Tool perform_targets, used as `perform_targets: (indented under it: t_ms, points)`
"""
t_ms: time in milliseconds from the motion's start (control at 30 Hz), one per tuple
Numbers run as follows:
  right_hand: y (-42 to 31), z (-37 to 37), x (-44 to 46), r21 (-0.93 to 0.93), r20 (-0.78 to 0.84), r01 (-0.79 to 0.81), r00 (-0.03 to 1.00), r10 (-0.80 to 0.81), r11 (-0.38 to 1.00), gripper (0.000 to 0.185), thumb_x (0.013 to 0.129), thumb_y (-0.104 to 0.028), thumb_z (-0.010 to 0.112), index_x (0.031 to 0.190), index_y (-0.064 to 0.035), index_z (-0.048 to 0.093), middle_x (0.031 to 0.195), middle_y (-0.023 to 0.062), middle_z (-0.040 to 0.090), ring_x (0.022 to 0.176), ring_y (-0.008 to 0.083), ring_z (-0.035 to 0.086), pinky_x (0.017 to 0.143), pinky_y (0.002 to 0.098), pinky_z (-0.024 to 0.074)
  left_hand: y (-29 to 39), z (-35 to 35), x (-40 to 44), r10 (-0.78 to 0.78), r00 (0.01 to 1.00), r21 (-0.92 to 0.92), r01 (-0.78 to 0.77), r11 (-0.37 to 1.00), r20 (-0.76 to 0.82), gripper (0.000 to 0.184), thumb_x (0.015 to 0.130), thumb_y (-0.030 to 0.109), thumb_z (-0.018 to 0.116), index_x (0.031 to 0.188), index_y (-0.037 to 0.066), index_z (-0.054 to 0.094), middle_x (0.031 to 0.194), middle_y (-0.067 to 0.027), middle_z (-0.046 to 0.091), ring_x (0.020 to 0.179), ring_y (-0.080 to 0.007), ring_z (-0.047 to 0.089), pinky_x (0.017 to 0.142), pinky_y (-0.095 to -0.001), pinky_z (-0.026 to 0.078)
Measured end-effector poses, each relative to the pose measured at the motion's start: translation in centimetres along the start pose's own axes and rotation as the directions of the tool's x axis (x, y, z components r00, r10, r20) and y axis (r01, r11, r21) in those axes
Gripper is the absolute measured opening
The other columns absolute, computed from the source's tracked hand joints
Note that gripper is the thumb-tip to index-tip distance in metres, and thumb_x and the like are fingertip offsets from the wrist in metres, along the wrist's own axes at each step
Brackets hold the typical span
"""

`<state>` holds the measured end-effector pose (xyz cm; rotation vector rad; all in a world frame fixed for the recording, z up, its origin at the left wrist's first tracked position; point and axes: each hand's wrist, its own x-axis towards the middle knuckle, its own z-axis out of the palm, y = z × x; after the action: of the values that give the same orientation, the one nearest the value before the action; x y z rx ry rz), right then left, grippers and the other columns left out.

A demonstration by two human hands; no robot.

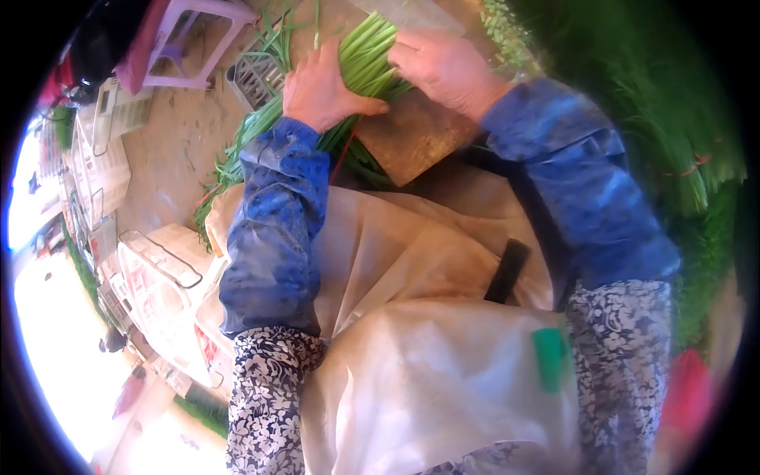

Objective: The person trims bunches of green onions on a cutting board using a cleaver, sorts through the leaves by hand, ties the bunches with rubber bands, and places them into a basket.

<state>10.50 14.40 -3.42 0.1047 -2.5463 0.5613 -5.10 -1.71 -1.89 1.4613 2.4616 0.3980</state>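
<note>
From my remote seat, the head view gives me the stalks (368, 49) at twelve o'clock, a bright green bunch with both bare hands on it. The left hand (323, 91), toward eleven, lies against the bunch's left side; its fingers point up and sit close together, while the thumb is spread wide and reaches across the lower stalks. The right hand (443, 67), nearer one o'clock, has its fingers bent, tips at the bunch's right edge; I can't tell whether they pinch a stalk or only touch. Long leaves (249, 138) trail from under the left hand toward ten o'clock, and a thin red band (343, 158) shows just below that hand. Under the right hand I see the corner of a brown board (416, 138), pointing down toward the apron (427, 245), which fills the middle and runs to six o'clock. Both forearms wear blue sleeves (273, 229). At ten to eleven I have a grey crate (257, 79) just beside the leaves and, farther out, a pale stool (198, 47); white baskets (170, 273) stand at eight to nine. A big heap of greens (665, 95) covers two to three o'clock, blurred in places, with a pink thing (685, 396) near four.
</note>
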Motion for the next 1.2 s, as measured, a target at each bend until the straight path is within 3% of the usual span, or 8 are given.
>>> perform_targets:
  t_ms: [467,567,633,700,767,867,967,1200]
  points:
    - [1.9,-1.1,0.5,0.373,0.135,-0.209,0.976,0.170,0.904,0.014,0.087,-0.015,0.061,0.088,-0.0016,0.060,0.086,0.0170,0.061,0.089,0.0369,0.059,0.079,0.0448,0.0460,-0.2,0.4,0.0,0.020,0.997,0.043,-0.017,0.999,-0.070,0.103,0.053,0.062,0.084,0.133,0.006,0.049,0.116,-0.0223,0.063,0.110,-0.0380,0.061,0.091,-0.0488,0.047]
    - [1.1,-2.1,0.2,0.332,-0.041,-0.480,0.853,0.521,0.812,0.016,0.088,-0.014,0.063,0.094,0.0000,0.067,0.082,0.0274,0.063,0.080,0.0446,0.064,0.070,0.0462,0.0505,0.1,0.0,-0.2,0.031,0.997,0.035,-0.029,0.999,-0.070,0.103,0.054,0.060,0.083,0.135,0.008,0.048,0.118,-0.0219,0.062,0.110,-0.0387,0.061,0.090,-0.0486,0.047]
    - [2.1,-3.7,-0.4,0.239,0.007,-0.684,0.711,0.703,0.689,0.021,0.095,-0.021,0.056,0.094,-0.0005,0.060,0.077,0.0104,0.062,0.064,0.0211,0.061,0.060,0.0365,0.0486,0.4,-0.5,-0.1,0.020,0.998,0.010,-0.020,1.000,-0.051,0.103,0.053,0.059,0.084,0.135,0.008,0.048,0.119,-0.0220,0.062,0.110,-0.0391,0.061,0.090,-0.0485,0.047]
    - [2.9,-4.3,-0.9,0.092,0.153,-0.752,0.659,0.737,0.653,0.029,0.096,-0.027,0.058,0.100,0.0007,0.062,0.073,0.0078,0.063,0.058,0.0144,0.061,0.057,0.0333,0.0493,0.8,-0.7,0.1,0.021,0.999,-0.017,-0.021,1.000,-0.025,0.103,0.053,0.057,0.084,0.136,0.008,0.047,0.119,-0.0220,0.062,0.110,-0.0394,0.060,0.090,-0.0484,0.047]
    - [1.5,-3.7,-0.9,0.262,0.380,-0.792,0.610,0.695,0.552,0.029,0.092,-0.026,0.064,0.106,-0.0008,0.062,0.081,0.0094,0.064,0.068,0.0169,0.064,0.062,0.0344,0.0509,0.7,-0.8,0.2,0.005,1.000,-0.078,-0.007,0.997,-0.016,0.104,0.052,0.055,0.086,0.136,0.008,0.046,0.118,-0.0217,0.063,0.110,-0.0393,0.060,0.090,-0.0480,0.047]
    - [0.1,-1.8,-1.0,0.288,0.044,-0.507,0.854,0.518,0.812,0.034,0.079,-0.015,0.075,0.109,-0.0065,0.062,0.108,0.0110,0.058,0.091,0.0275,0.061,0.077,0.0395,0.0503,0.7,-0.6,0.2,-0.017,1.000,-0.070,0.016,0.997,-0.013,0.103,0.052,0.053,0.087,0.135,0.008,0.047,0.117,-0.0214,0.063,0.110,-0.0388,0.061,0.091,-0.0473,0.047]
    - [-0.6,-1.1,-0.7,0.226,-0.022,-0.281,0.956,0.293,0.933,0.033,0.077,-0.013,0.075,0.108,-0.0090,0.062,0.105,0.0103,0.055,0.094,0.0293,0.059,0.079,0.0386,0.0483,1.0,-1.0,0.1,-0.025,1.000,-0.107,0.025,0.994,0.002,0.103,0.051,0.054,0.087,0.134,0.007,0.047,0.118,-0.0205,0.063,0.111,-0.0383,0.061,0.091,-0.0471,0.047]
    - [1.0,0.2,0.1,0.302,0.085,-0.261,0.965,0.247,0.917,0.016,0.083,-0.011,0.070,0.098,-0.0068,0.064,0.097,0.0095,0.051,0.090,0.0275,0.056,0.078,0.0371,0.0460,0.3,-0.8,0.5,-0.063,0.994,-0.083,0.070,0.994,0.087,0.108,0.051,0.055,0.088,0.136,0.006,0.043,0.121,-0.0218,0.063,0.111,-0.0397,0.061,0.091,-0.0481,0.048]
